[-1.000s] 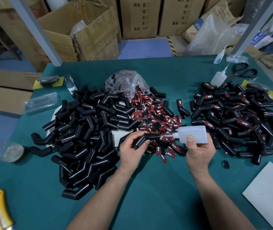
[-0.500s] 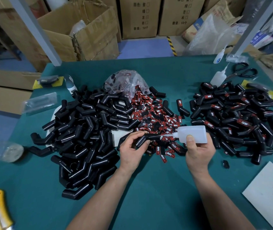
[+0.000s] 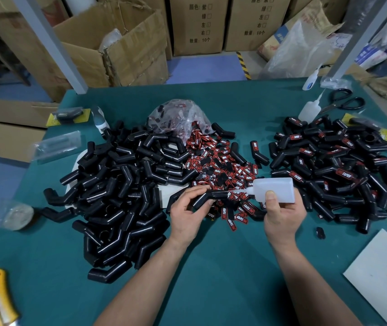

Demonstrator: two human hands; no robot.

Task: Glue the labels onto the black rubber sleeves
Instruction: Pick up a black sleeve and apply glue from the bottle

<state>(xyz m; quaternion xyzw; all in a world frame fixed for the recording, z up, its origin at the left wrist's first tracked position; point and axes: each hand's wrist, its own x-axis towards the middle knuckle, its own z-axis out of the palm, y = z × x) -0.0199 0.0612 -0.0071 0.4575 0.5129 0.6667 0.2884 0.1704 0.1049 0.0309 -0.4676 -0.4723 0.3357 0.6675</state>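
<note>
I see my left hand, fingers curled, gripping a bent black rubber sleeve above the red-and-black label heap. My right hand clasps a translucent white plastic glue bottle, its nozzle touching the sleeve's upper side.

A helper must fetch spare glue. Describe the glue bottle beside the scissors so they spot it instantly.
Start at the right-hand pile of labelled sleeves. At its far edge, just left of the black scissors, sits the spare bottle. It is translucent and plain, unlike the blue-labelled bottle behind it.
</note>
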